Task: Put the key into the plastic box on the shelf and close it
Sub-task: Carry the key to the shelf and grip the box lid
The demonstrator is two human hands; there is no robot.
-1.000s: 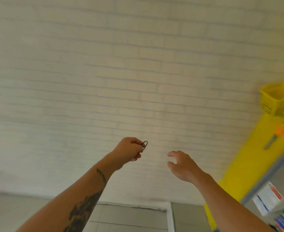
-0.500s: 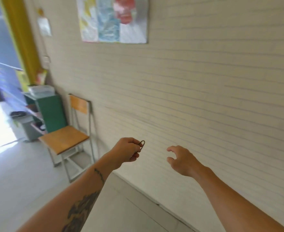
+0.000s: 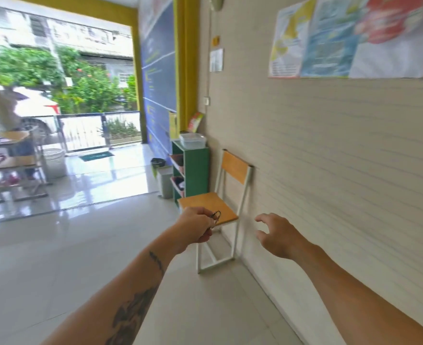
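- A person's left hand [image 3: 196,226] is pinched closed on a small metal key [image 3: 215,217], its ring poking out past the fingertips, apparently so it stays secure while being carried.
- The right hand [image 3: 279,235] is empty, fingers loosely curled and spread apart, seemingly kept free to deal with a lid.
- The clear plastic box [image 3: 192,140] sits on top of a green shelf [image 3: 195,168] against the wall, well apart from both hands; its lid appears to be on, though the blur makes that uncertain.
- A wooden chair [image 3: 211,204] stands between the hands and the shelf, beside the wall.
- Judged from this, the key has yet to reach the box, and the walk to it comes first.
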